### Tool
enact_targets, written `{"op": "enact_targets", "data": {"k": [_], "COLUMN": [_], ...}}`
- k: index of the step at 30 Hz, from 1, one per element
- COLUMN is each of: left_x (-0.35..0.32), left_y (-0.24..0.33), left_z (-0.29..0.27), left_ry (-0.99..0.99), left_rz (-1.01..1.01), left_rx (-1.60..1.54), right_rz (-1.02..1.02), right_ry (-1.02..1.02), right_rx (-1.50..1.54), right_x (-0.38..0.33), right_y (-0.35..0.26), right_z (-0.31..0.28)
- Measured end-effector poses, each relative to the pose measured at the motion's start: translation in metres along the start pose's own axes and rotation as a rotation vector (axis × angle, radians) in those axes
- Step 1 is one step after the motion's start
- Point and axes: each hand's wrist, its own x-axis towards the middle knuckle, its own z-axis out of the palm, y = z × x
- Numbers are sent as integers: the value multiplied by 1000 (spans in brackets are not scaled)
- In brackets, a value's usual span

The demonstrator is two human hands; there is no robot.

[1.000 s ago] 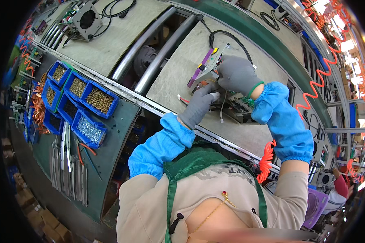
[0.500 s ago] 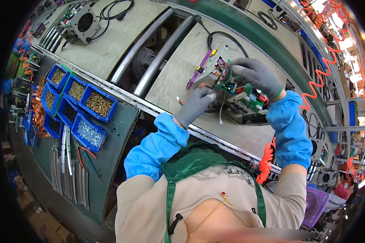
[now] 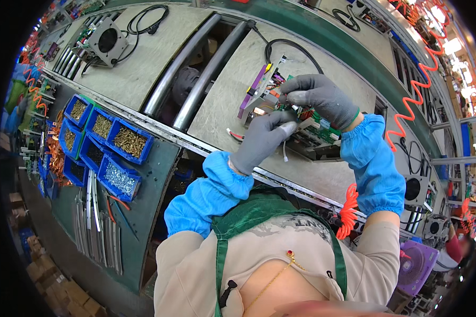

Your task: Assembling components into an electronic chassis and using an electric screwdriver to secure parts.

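Evidently, both gloved hands are working close together among the wires of a half-built unit, with its green circuit board (image 3: pixel 324 128) sitting on the pale worktop (image 3: pixel 222 103). Doing this well is probably calling for a light touch: the left hand (image 3: pixel 262 140) should be steadying the near end while the right hand (image 3: pixel 322 100) is doing the finer work, handling any plug by its body rather than pulling on its wires. The palm should be staying off the small parts, and the loose white lead (image 3: pixel 285 152) should be kept from getting trapped.

The board is lying partly beneath the right hand and just to the right of the left fingertips. A purple strip (image 3: pixel 252 92) is standing tilted on the unit's far left, near the right fingertips but apart from them. The left hand is resting with thumb and fingers nearly meeting; the right is leaning over with its fingers bent and its thumb tucked in. The gloves are hiding whether either one is pinching anything. A red-and-white wire (image 3: pixel 235 135) is lying just left of the left hand.
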Motion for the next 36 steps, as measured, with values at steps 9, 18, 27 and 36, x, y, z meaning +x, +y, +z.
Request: {"op": "enact_targets", "data": {"k": [9,18,27,36], "left_x": [9,10,7,29], "left_y": [0,-11,1,11], "left_z": [18,13,5,2], "left_ry": [144,190,287,93], "left_rz": [-186,46,214,-153], "left_rx": [-152,546,501,1337], "right_rz": [-121,-15,-37,-65], "right_ry": [205,48,261,208], "right_rx": [-98,-608,-749,-726], "right_x": [-7,-11,38,58], "right_y": [11,-3,-10,14], "right_z": [5,4,-25,-33]}}
